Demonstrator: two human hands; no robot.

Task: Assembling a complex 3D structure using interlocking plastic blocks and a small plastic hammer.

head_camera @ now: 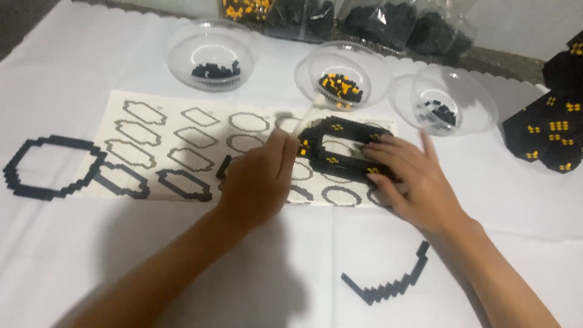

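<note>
Right, both hands are over the instruction sheet (182, 152) on the white-covered table (73, 255). The left hand (258, 179) is curled closed around a thin white tool (306, 116), its tip blurred and pointing up toward the middle bowl. The right hand (413, 182) lies open, fingers spread flat across the black-and-orange brick ring (340, 146), pressing on its right side; the ring sits on the sheet's right end. Three clear plastic bowls stand behind: the left bowl (209, 51) with black bricks, the middle bowl (346, 73) with orange and black ones, the right bowl (449, 100) with a few dark pieces. A large black brick outline (48, 167) lies at the sheet's left, a stepped black strip (388, 282) near the right forearm, and a finished black-and-orange block (549, 130) at the far right.
</note>
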